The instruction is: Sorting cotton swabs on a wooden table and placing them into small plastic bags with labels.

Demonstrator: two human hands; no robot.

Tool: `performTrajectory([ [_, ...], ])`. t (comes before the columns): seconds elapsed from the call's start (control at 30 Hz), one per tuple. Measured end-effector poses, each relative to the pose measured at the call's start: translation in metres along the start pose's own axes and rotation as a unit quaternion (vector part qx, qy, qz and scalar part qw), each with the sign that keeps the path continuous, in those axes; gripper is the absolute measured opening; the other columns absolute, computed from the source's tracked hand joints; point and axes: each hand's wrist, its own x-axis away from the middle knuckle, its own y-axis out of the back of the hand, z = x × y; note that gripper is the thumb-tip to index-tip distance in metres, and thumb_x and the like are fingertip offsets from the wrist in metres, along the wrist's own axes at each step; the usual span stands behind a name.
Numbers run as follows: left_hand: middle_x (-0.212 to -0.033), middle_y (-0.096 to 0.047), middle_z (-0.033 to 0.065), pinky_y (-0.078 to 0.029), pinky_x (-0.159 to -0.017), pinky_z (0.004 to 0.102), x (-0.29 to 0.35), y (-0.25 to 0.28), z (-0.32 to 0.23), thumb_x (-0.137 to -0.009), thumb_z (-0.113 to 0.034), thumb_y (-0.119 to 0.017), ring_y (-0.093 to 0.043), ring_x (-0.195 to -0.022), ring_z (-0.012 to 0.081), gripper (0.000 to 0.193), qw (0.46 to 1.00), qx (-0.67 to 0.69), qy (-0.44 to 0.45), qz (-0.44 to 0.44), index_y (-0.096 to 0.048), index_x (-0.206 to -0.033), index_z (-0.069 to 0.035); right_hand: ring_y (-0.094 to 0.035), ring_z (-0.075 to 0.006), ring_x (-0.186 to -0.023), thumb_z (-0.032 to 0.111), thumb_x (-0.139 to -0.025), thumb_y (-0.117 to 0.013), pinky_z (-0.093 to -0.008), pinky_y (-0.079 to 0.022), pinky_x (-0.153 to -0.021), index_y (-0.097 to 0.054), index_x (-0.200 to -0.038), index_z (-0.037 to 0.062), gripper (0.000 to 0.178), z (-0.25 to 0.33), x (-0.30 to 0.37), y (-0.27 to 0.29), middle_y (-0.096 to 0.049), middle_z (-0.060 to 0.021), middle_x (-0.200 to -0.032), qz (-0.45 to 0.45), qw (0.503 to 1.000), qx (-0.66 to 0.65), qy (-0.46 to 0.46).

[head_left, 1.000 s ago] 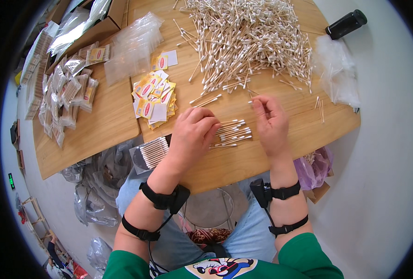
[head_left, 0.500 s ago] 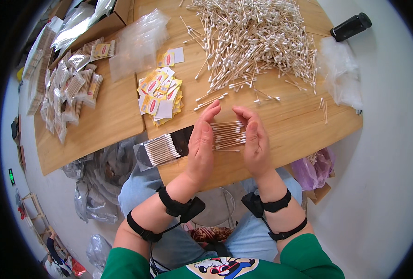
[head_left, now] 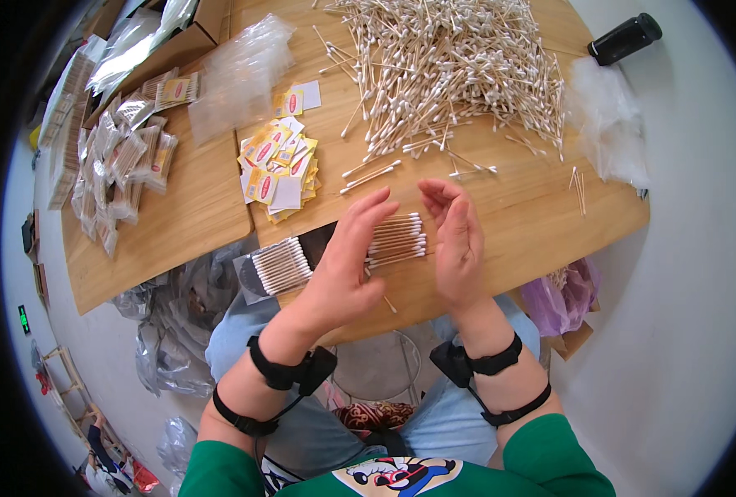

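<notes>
Between my hands lies a row of cotton swabs [head_left: 398, 238] on the table, side by side with their white tips at the right. My left hand [head_left: 345, 269] is open over the row's left end, fingers stretched and thumb apart, hiding those tips. My right hand [head_left: 457, 248] stands open on its edge to the right of the row, a small gap between them. One loose cotton swab [head_left: 391, 305] lies below my left thumb. Left of my left hand, a clear bag [head_left: 250, 277] with a neat layer of swabs [head_left: 282, 266] rests at the table's near edge, beside a dark strip [head_left: 318, 240].
A big heap of swabs [head_left: 459, 74] covers the far table. Yellow-and-white cards [head_left: 278, 170], flat clear bags [head_left: 239, 79] and filled packets [head_left: 128, 157] lie to the left, near a cardboard box [head_left: 173, 58]. A black bottle [head_left: 625, 40] and crumpled plastic [head_left: 608, 120] are at the right.
My left hand has moved left and turned, its thumb swinging away from the row. My right hand has shifted slightly right. One swab has slipped below the row, near my left thumb.
</notes>
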Motion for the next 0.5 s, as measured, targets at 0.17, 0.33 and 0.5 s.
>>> performTrajectory([
  [0.17, -0.156, -0.027, 0.0221, -0.024, -0.119, 0.0495, 0.007, 0.003, -0.011, -0.063, 0.003, -0.06, -0.022, -0.146, 0.0429, 0.086, 0.975, -0.209, -0.033, 0.072, -0.039, -0.146, -0.006, -0.053, -0.0204, -0.12, 0.031, -0.11, -0.032, -0.0341, -0.04, -0.108, -0.052, -0.126, -0.0034, 0.043, 0.001, -0.008, 0.008, -0.058, -0.0131, -0.124, -0.023, 1.0, -0.016, 0.006],
  [0.33, -0.155, -0.029, 0.0222, -0.028, -0.117, 0.0481, 0.002, -0.012, -0.006, -0.074, -0.007, -0.073, -0.027, -0.145, 0.042, 0.08, 0.97, -0.242, -0.024, -0.003, -0.039, -0.147, -0.006, -0.051, -0.021, -0.124, 0.035, -0.11, -0.028, -0.0365, -0.038, -0.111, -0.049, -0.128, -0.0024, 0.047, 0.002, -0.008, 0.006, -0.055, -0.0141, -0.127, -0.002, 1.0, 0.01, -0.008],
  [0.5, -0.154, -0.031, 0.023, -0.03, -0.116, 0.0467, -0.004, -0.031, 0.011, -0.082, -0.012, -0.07, -0.031, -0.142, 0.0419, 0.07, 0.973, -0.203, -0.049, -0.102, -0.04, -0.145, -0.003, -0.052, -0.0215, -0.122, 0.034, -0.11, -0.031, -0.0348, -0.039, -0.109, -0.05, -0.129, -0.0031, 0.046, 0.002, -0.006, 0.003, -0.056, -0.0135, -0.128, 0.03, 0.997, 0.062, 0.016],
])
